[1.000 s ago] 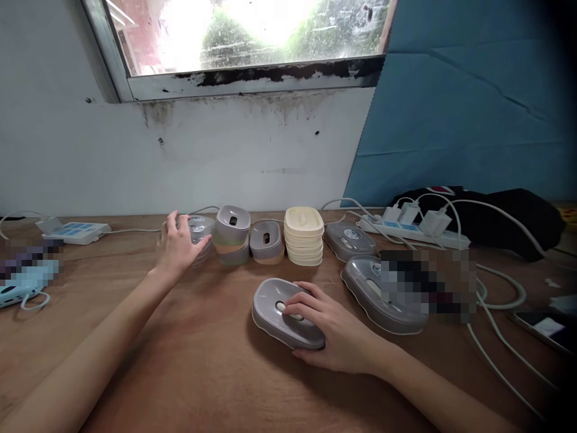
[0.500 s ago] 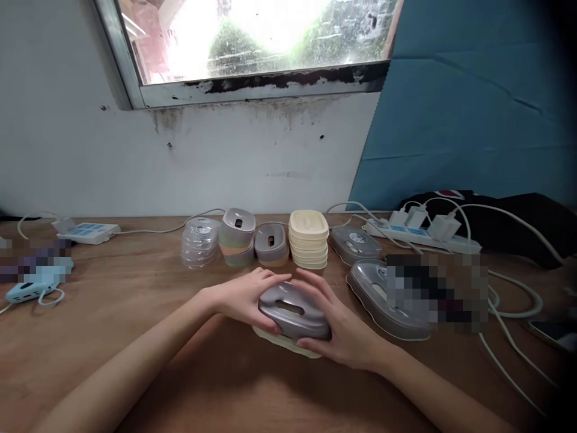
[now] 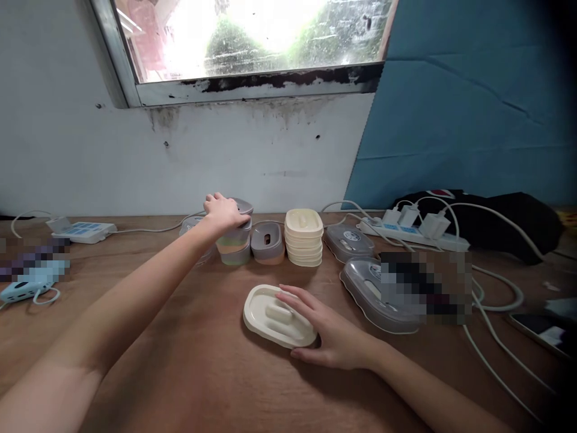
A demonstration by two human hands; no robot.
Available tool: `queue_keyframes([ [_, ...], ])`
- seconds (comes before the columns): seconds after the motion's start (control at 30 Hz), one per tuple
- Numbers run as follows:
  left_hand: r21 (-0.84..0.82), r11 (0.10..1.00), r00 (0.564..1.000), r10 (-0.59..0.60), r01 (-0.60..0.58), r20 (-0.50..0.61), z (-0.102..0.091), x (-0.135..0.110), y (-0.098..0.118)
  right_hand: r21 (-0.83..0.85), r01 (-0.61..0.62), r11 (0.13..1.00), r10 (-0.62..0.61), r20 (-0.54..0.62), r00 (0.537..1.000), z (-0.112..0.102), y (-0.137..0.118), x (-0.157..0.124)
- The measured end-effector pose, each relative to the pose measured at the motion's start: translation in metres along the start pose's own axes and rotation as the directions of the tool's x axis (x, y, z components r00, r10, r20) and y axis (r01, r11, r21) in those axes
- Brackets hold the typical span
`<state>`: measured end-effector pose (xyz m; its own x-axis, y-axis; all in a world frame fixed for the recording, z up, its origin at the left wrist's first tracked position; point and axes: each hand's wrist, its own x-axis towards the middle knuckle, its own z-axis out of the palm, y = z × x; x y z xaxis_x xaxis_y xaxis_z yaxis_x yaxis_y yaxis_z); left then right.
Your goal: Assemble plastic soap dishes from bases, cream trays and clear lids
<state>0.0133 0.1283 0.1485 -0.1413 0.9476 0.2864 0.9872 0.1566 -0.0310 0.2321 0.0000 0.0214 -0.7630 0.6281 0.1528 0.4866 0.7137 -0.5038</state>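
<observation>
In front of me on the table lies a cream plastic tray (image 3: pixel 264 308) with a rounded rim and a raised ridge in its middle. My right hand (image 3: pixel 336 337) holds its right end, the thumb at the near edge and the fingers over the far rim. Farther back on the left, my left hand (image 3: pixel 222 213) is closed over a grey slotted cover (image 3: pixel 244 206) at the top of a stack of grey, orange and green covers (image 3: pixel 234 246). The back of the hand hides much of that cover, and I cannot tell if it rests on the stack.
A shorter stack of covers (image 3: pixel 267 242) and a pile of cream trays (image 3: pixel 304 237) stand along the back. Clear plastic shells (image 3: pixel 205 255) sit at left, grey packaged pieces (image 3: pixel 378 297) at right. Power strips (image 3: pixel 444 239), (image 3: pixel 90 231) and loose white cables lie at both sides.
The grey cover has come off the cream tray, exposing its ridge. My left hand has moved back and left to the cover stack. My right hand has stayed at the tray.
</observation>
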Motion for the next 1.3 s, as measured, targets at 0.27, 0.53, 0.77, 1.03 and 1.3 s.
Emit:
queue_keyframes([
  [0.27, 0.046, 0.977, 0.977, 0.203, -0.206, 0.068, 0.005, -0.030, 0.046, 0.008, 0.025, 1.000, -0.024, -0.040, 0.999, 0.003, 0.003, 0.001],
  [0.53, 0.168, 0.962, 0.971, 0.195, -0.217, 0.137, 0.025, -0.018, 0.085, 0.008, 0.030, 1.000, -0.029, -0.036, 0.999, 0.003, 0.003, 0.001],
  [0.77, 0.177, 0.927, 0.931, 0.288, -0.330, 0.226, 0.024, -0.016, 0.089, -0.003, 0.031, 1.000, -0.031, -0.028, 0.999, 0.003, 0.003, 0.001],
  [1.03, 0.153, 0.865, 0.854, 0.415, -0.477, 0.315, 0.020, -0.023, 0.079, -0.017, 0.029, 0.999, -0.029, -0.025, 0.999, 0.003, 0.003, 0.001],
  [1.3, 0.127, 0.811, 0.806, 0.525, -0.571, 0.272, 0.025, -0.026, 0.072, 0.011, 0.022, 1.000, -0.021, -0.042, 0.999, 0.003, 0.002, 0.001],
])
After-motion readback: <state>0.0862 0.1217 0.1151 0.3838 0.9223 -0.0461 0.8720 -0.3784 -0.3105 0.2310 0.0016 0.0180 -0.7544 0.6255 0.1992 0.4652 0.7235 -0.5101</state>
